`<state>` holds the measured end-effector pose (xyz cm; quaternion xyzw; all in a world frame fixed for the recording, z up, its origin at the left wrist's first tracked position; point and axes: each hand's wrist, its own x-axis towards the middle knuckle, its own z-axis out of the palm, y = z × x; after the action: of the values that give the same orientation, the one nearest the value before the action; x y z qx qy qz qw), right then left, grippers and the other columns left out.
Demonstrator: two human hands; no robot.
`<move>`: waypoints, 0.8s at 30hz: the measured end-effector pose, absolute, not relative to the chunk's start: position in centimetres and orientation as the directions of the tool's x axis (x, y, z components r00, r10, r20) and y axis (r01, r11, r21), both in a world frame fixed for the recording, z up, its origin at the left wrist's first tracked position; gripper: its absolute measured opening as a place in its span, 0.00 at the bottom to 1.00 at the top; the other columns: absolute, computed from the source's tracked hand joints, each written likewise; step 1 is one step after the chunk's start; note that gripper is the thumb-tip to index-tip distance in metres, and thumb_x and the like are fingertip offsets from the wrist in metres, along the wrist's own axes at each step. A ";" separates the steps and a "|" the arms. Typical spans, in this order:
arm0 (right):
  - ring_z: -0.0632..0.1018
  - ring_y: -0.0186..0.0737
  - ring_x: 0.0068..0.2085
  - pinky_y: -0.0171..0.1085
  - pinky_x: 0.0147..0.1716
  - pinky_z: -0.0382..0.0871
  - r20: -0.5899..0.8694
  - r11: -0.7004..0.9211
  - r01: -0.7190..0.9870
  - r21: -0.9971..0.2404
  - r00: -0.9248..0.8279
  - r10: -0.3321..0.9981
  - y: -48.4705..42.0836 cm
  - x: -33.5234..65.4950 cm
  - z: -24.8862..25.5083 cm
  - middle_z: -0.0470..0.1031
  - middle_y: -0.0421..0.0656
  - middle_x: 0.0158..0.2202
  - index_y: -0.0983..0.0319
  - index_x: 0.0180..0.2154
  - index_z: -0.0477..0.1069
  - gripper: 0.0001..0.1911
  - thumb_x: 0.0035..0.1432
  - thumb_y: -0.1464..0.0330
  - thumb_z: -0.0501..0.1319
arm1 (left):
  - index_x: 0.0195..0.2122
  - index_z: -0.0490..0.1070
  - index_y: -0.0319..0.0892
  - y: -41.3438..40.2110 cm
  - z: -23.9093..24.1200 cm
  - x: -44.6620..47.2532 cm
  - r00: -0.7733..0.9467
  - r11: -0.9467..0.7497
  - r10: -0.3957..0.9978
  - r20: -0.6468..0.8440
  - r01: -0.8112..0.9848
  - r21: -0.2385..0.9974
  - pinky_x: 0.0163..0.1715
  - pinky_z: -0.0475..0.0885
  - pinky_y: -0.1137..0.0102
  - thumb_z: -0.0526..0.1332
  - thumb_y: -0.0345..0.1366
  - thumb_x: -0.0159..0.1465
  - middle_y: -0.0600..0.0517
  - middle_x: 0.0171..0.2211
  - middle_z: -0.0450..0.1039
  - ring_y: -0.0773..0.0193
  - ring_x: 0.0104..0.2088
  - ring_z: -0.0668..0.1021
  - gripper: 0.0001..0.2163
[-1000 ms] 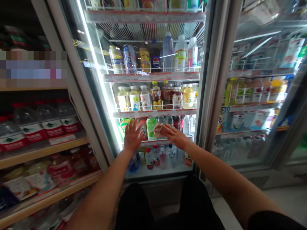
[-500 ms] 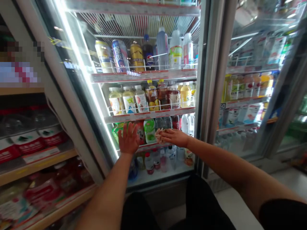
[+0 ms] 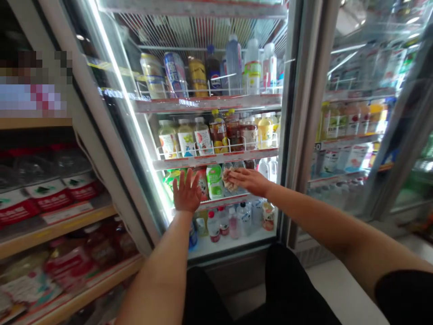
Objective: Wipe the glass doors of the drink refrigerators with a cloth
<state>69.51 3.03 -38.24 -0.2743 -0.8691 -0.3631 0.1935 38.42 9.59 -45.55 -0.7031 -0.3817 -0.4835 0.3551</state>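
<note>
A glass cooler door (image 3: 216, 135) stands in front of me, with lit shelves of drink bottles behind it. My left hand (image 3: 186, 193) lies flat on the glass with fingers spread, level with the third shelf. My right hand (image 3: 248, 180) presses a crumpled pale cloth (image 3: 230, 178) against the glass just right of a green-labelled bottle (image 3: 214, 181). The two hands are about a hand's width apart.
A metal door frame (image 3: 297, 135) divides this cooler from a second glass door (image 3: 365, 113) on the right. Wooden shelves (image 3: 50, 225) with packaged goods and bottled water packs stand at the left. My dark-clothed knees (image 3: 287, 289) are below, over a pale floor.
My right hand has slid the cloth slightly up and to the right on the glass. The left hand stays flat on the glass; the view has shifted a little.
</note>
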 end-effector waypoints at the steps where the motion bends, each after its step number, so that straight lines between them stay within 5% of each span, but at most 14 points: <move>1: 0.71 0.48 0.58 0.48 0.54 0.75 0.562 0.573 0.637 0.516 -0.756 0.336 3.1 69.5 -37.3 0.72 0.46 0.63 0.59 0.61 0.70 0.23 0.67 0.76 0.53 | 0.68 0.61 0.48 9.6 -45.6 38.4 0.243 -0.450 0.179 0.953 0.882 -0.140 0.71 0.42 0.46 0.54 0.39 0.69 0.46 0.70 0.58 0.54 0.74 0.48 0.25; 7: 0.63 0.53 0.66 0.51 0.65 0.64 0.827 0.436 0.858 0.272 -0.440 0.350 3.8 67.9 -34.0 0.61 0.49 0.70 0.62 0.68 0.60 0.29 0.67 0.76 0.52 | 0.67 0.62 0.48 9.7 -45.6 38.4 0.235 -0.452 0.217 0.948 0.885 -0.116 0.71 0.41 0.45 0.54 0.39 0.69 0.45 0.70 0.56 0.53 0.74 0.46 0.24; 10: 0.59 0.57 0.68 0.55 0.68 0.57 0.751 0.489 0.794 0.361 -0.559 0.352 3.7 66.9 -35.6 0.58 0.51 0.71 0.65 0.71 0.52 0.34 0.67 0.71 0.55 | 0.67 0.63 0.48 9.7 -45.6 38.4 0.215 -0.471 0.254 0.943 0.879 -0.073 0.71 0.40 0.43 0.53 0.40 0.69 0.46 0.71 0.55 0.51 0.74 0.47 0.24; 14: 0.63 0.51 0.66 0.52 0.67 0.61 0.627 0.544 0.696 0.469 -0.696 0.350 3.8 67.1 -34.7 0.63 0.48 0.68 0.61 0.70 0.54 0.31 0.67 0.74 0.53 | 0.68 0.61 0.49 9.7 -45.5 38.3 0.206 -0.509 0.290 0.935 0.860 -0.032 0.71 0.39 0.41 0.53 0.40 0.69 0.46 0.71 0.54 0.50 0.74 0.47 0.25; 20: 0.65 0.48 0.65 0.49 0.66 0.64 0.765 0.456 0.784 0.421 -0.577 0.286 4.4 66.3 -32.0 0.65 0.46 0.67 0.61 0.68 0.60 0.29 0.67 0.77 0.52 | 0.66 0.64 0.47 9.3 -45.3 38.5 0.188 -0.503 0.317 0.929 0.865 -0.004 0.70 0.40 0.40 0.52 0.41 0.69 0.45 0.70 0.56 0.48 0.74 0.47 0.24; 24: 0.68 0.45 0.63 0.49 0.64 0.65 0.538 0.542 0.616 0.572 -0.780 0.319 4.0 64.8 -33.5 0.70 0.42 0.64 0.57 0.64 0.66 0.24 0.69 0.74 0.54 | 0.66 0.65 0.47 9.3 -45.2 38.5 0.188 -0.495 0.316 0.930 0.869 -0.007 0.70 0.39 0.41 0.52 0.41 0.69 0.45 0.70 0.57 0.49 0.74 0.48 0.23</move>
<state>64.78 3.97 -33.52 -0.2725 -0.8576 -0.3932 0.1887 38.52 9.27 -45.15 -0.7160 -0.4137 -0.4846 0.2851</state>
